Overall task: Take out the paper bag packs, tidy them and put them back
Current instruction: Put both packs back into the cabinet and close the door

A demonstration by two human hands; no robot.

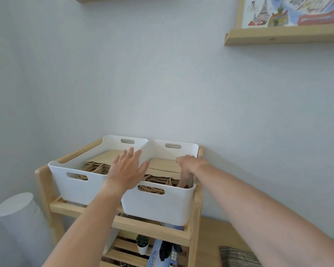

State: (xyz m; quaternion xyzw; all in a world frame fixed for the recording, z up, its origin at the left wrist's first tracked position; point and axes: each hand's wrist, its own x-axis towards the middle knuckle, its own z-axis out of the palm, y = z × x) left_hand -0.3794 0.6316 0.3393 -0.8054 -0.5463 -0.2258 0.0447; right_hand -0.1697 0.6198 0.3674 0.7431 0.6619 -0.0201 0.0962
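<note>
Two white plastic bins (158, 205) on a wooden shelf (148, 227), left hand (126, 170) flat and spread above them, right hand (188, 166) reaching into the right bin beside brown paper bag packs (162, 171), its grip hidden.

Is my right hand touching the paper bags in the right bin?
Touching. The head view shows the right hand reaching down inside the right bin, fingers against the paper bags' right edge.
</note>
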